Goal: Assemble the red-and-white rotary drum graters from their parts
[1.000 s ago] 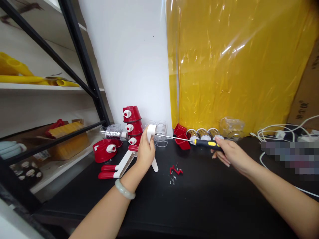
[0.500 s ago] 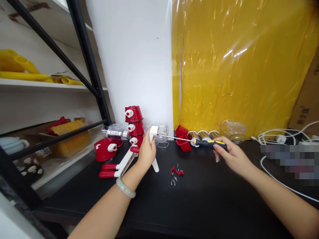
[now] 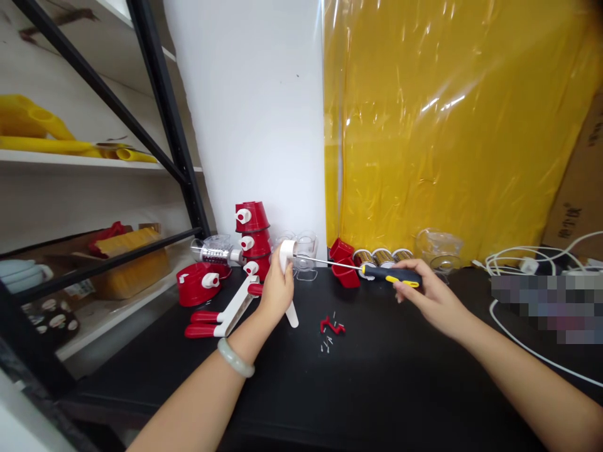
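Note:
My left hand (image 3: 277,285) is closed around a white plastic crank handle (image 3: 287,249), whose flat arm sticks out below the palm. In my right hand (image 3: 431,290) is a screwdriver (image 3: 384,275) with a dark blue and yellow grip. Its long shaft points left, and the tip meets the white part at my left fingers; the exact contact is too small to tell. On the table below lie small red plastic pieces (image 3: 332,326) and several loose screws (image 3: 327,344). Left of my left hand lie more white crank handles (image 3: 234,307) with red grips.
Red housings (image 3: 254,243) are stacked by the wall, with another red housing (image 3: 194,285) beside them. Red pushers (image 3: 345,270), grater drums (image 3: 382,256) and a clear plastic part (image 3: 440,248) line the back. White cables (image 3: 522,263) lie at right. A black shelf frame (image 3: 164,107) stands at left.
The screwdriver's grip has turned in my right hand, so its yellow stripe now faces lower. My left hand still holds the white crank handle in nearly the same place.

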Demonstrator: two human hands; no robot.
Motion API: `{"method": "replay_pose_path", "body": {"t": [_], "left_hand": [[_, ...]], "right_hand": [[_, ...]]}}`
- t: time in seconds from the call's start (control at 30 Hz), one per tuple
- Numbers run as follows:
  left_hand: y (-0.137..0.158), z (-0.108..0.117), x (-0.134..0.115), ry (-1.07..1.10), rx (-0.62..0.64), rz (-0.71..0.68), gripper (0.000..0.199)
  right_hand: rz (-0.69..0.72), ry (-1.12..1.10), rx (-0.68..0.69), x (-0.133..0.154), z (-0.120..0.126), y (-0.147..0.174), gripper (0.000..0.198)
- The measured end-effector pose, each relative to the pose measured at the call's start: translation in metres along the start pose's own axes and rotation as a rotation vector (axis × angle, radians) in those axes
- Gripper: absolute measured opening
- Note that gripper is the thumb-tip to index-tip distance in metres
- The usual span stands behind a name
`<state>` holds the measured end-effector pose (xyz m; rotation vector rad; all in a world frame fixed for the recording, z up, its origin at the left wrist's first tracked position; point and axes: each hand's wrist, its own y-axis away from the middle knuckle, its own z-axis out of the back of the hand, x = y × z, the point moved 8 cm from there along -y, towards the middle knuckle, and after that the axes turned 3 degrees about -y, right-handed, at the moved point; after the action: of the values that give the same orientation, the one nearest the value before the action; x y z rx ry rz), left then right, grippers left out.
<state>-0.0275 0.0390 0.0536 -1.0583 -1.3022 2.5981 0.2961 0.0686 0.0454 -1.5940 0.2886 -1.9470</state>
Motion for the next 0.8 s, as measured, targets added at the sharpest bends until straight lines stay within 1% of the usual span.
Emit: {"method": "replay_pose_path", "body": {"t": [0.07,0.1,0.2,0.27,0.37,0.4,0.43,0.47,0.5,0.57,0.6,0.63,0.7,0.8], "left_hand": [[0.000,-0.001,0.000,0.004,0.002,-0.013,0.056],[0.000,0.000,-0.001,0.002,0.000,-0.026,0.056],[0.000,0.002,-0.006,-0.024,0.003,-0.041,0.055],[0.000,0.003,-0.009,-0.052,0.006,-0.046,0.055],[0.001,0.005,-0.015,-0.096,0.002,-0.067,0.053],[0.002,0.005,-0.016,-0.103,0.003,-0.072,0.053],[0.002,0.005,-0.016,-0.103,0.006,-0.071,0.053],[0.003,0.004,-0.015,-0.097,0.010,-0.063,0.053],[0.003,0.003,-0.013,-0.089,0.015,-0.047,0.054],[0.004,0.000,-0.008,-0.079,0.026,-0.001,0.055],[0.004,-0.001,-0.005,-0.080,0.031,0.021,0.056],[0.004,-0.001,-0.003,-0.085,0.035,0.036,0.056],[0.004,-0.001,-0.002,-0.099,0.034,0.037,0.056],[0.003,0.002,-0.005,-0.121,0.027,0.019,0.055]], "right_hand": [[0.018,0.075,0.017,0.002,0.000,0.001,0.039],[0.015,0.079,0.023,0.003,0.000,0.001,0.038],[-0.045,0.018,0.036,0.001,-0.002,0.001,0.038],[-0.162,-0.050,0.062,-0.008,-0.005,0.001,0.044],[-0.409,-0.155,0.126,-0.027,-0.013,0.006,0.054],[-0.461,-0.184,0.128,-0.032,-0.015,0.007,0.056],[-0.474,-0.212,0.109,-0.034,-0.015,0.007,0.056],[-0.448,-0.245,0.075,-0.034,-0.013,0.006,0.054],[-0.386,-0.282,0.038,-0.030,-0.011,0.003,0.052],[-0.219,-0.329,-0.008,-0.019,-0.006,0.000,0.051],[-0.140,-0.320,-0.009,-0.013,-0.004,-0.001,0.053],[-0.076,-0.282,0.000,-0.007,-0.002,-0.002,0.052],[0.004,-0.143,0.016,-0.001,0.000,-0.002,0.044],[0.033,0.014,0.016,0.001,0.003,-0.003,0.035]]}}
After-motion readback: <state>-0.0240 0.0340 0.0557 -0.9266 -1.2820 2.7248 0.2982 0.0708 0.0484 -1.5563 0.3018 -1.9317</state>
